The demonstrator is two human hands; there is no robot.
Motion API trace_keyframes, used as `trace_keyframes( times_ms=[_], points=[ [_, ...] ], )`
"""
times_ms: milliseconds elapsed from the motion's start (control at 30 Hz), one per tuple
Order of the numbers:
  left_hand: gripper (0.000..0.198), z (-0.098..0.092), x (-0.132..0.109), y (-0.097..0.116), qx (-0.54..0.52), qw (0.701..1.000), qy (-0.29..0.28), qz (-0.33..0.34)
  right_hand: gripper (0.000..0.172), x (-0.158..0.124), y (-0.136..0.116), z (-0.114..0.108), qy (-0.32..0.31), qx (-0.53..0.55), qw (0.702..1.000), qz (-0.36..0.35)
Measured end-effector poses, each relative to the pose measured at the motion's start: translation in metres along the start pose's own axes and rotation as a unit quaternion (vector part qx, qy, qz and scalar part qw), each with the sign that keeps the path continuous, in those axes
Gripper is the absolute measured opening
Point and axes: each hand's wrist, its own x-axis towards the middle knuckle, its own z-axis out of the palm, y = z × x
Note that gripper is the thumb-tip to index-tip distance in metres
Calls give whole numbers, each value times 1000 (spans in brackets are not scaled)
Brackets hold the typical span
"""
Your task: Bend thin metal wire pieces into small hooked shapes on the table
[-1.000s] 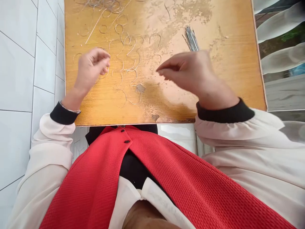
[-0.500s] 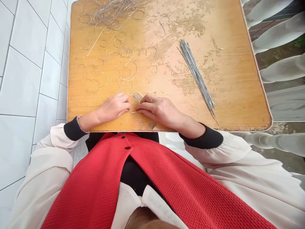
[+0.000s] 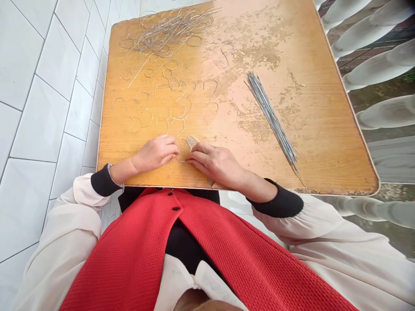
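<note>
A thin pale wire [image 3: 181,160] spans the short gap between my two hands, curving slightly downward. My left hand [image 3: 156,152] is closed in a pinch on its left end. On the other end, the fingers of my right hand [image 3: 218,165] are pressed together, palm down near the table's front edge. Both hands stay low over the wooden table [image 3: 136,140]. Just beyond them lie several curved pieces of wire [image 3: 181,113], loosely scattered. The fingertips partly hide the wire's ends.
A tangled heap of wire [image 3: 175,32] covers the table's far left. To the right lies a bundle of straight grey wires [image 3: 272,116]. White tiled wall [image 3: 48,108] borders the left side, and a white balustrade [image 3: 382,112] the right.
The camera view has shifted, so the table appears lower and slightly turned. Both hands keep their grip on the wire, whose bend between them looks a little sharper.
</note>
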Motion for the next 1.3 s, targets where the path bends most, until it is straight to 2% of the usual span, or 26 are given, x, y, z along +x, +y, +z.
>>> trace_keyframes(
  times_ms=[133,200,300,367,467,533,600,733,800,1000,1067,1167,1233,1300],
  points=[
    [18,-15,-2,-5,-59,994,61,-62,34,-2,-5,0,2,17,1000,-11],
    [16,-21,-1,-7,-80,986,96,-107,33,-4,-5,-1,14,51,999,7],
    [13,-26,2,-10,-101,975,121,-156,28,-7,0,-8,47,100,988,109],
    [11,-26,5,-12,-105,973,110,-174,24,-7,4,-14,73,109,975,181],
    [7,-25,12,-15,-104,973,83,-191,21,-8,8,-20,98,108,962,231],
    [4,-24,15,-18,-114,969,82,-203,20,-9,9,-21,104,109,958,244],
    [3,-24,17,-20,-132,960,107,-221,20,-14,9,-19,106,109,954,257],
    [14,-33,16,-28,-183,924,206,-263,19,-26,11,-13,94,125,950,269],
    [18,-42,13,-33,-199,911,239,-272,17,-31,14,-10,86,132,952,264],
    [30,-59,3,-46,-191,911,261,-255,17,-30,15,-14,70,146,960,229],
    [37,-61,3,-48,-200,903,281,-256,16,-28,12,-27,94,148,958,226],
    [43,-71,8,-57,-195,906,303,-222,14,-26,8,-56,201,119,935,266],
    [44,-81,14,-72,-167,916,313,-188,11,-24,11,-75,288,100,906,294],
    [45,-90,22,-95,-126,919,326,-181,10,-21,20,-89,324,67,892,308]
  ],
)
